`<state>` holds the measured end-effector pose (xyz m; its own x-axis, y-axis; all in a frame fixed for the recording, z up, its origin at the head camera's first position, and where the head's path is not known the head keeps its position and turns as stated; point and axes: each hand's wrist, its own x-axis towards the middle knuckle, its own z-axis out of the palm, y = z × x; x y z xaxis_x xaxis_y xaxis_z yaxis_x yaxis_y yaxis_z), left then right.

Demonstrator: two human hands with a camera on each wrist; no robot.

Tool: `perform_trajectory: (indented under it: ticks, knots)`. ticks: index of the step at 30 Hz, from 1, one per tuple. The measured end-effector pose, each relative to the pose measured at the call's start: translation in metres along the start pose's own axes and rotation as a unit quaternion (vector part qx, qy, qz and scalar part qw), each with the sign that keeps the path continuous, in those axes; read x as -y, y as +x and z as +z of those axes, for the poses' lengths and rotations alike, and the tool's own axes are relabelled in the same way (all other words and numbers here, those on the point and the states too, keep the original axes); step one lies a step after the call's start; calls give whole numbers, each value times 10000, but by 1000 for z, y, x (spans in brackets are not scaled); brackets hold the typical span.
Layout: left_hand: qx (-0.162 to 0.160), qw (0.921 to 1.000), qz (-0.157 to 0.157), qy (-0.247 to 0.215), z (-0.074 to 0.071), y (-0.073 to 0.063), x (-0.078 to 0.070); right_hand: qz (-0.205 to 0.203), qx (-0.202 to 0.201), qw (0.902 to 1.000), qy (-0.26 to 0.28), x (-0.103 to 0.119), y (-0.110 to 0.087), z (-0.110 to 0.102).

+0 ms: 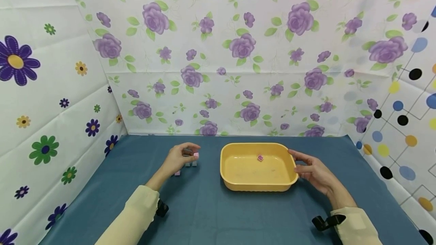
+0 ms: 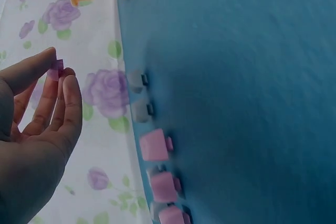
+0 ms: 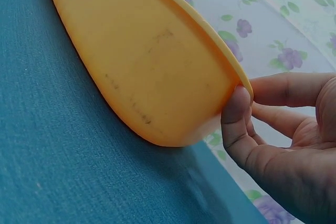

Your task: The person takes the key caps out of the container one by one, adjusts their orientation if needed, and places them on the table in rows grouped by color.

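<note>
My left hand (image 1: 178, 158) pinches a small pink linking cube (image 1: 196, 155) between thumb and fingertips, raised above the table. In the left wrist view the pinched cube (image 2: 56, 70) is partly covered by the fingers. Below that hand, grey cubes (image 1: 194, 164) and a pink cube (image 1: 177, 173) sit on the cloth. The left wrist view shows more pink cubes (image 2: 164, 187) in a row, each with a peg on one side. On the right, my right hand (image 1: 315, 171) grips the rim of a yellow plastic basin (image 1: 259, 187). One pink cube (image 1: 260, 158) lies inside the basin.
A blue-grey cloth (image 1: 211, 214) covers the table. Flowered sheets (image 1: 218, 86) hang behind and at the left, with a dotted sheet (image 1: 405, 143) at the right. Black camera mounts (image 1: 328, 222) sit on both wrists.
</note>
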<state>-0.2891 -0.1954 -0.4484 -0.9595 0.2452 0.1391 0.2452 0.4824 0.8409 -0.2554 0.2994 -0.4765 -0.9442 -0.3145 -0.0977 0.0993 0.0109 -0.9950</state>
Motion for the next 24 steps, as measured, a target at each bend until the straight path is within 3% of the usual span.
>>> perform_trajectory:
  ticks: [24]
  knots:
    - [316,9962,-66,806,-17,-20,26,-2,7,10000,-6,-1,1,0]
